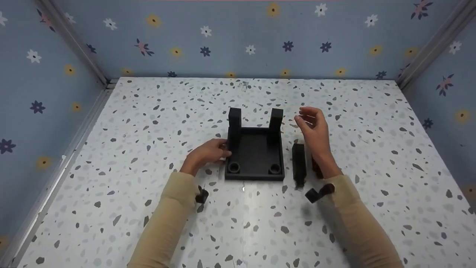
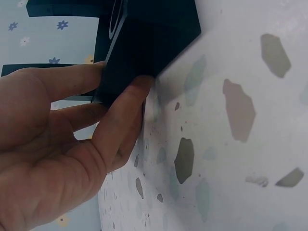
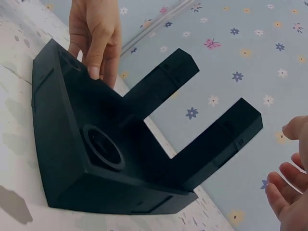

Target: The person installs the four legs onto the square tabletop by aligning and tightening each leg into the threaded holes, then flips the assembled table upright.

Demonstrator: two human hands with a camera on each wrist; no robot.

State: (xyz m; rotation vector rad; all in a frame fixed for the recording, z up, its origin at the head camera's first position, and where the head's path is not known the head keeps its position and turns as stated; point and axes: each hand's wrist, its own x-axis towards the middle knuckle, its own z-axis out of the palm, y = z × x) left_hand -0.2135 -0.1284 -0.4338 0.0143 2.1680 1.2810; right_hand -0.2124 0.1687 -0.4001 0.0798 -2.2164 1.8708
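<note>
A black square frame (image 1: pixel 256 154) with a raised rim lies on the tabletop. Two square posts stand at its far corners, the left post (image 1: pixel 234 118) and the right post (image 1: pixel 276 118); round sockets (image 1: pixel 274 169) show at the near corners. My left hand (image 1: pixel 209 150) grips the frame's left rim, thumb over the top and fingers on the outer side and lower edge in the left wrist view. My right hand (image 1: pixel 315 130) hovers right of the right post, fingers loosely bent, holding nothing. A loose black post (image 1: pixel 299 162) lies between the frame and my right forearm.
Another dark piece (image 1: pixel 317 169) is partly hidden beneath my right wrist. The speckled white tabletop (image 1: pixel 178 104) is bounded by blue floral panels (image 1: pixel 238 33) at the back and both sides, with metal edging (image 1: pixel 70 48) at the corners.
</note>
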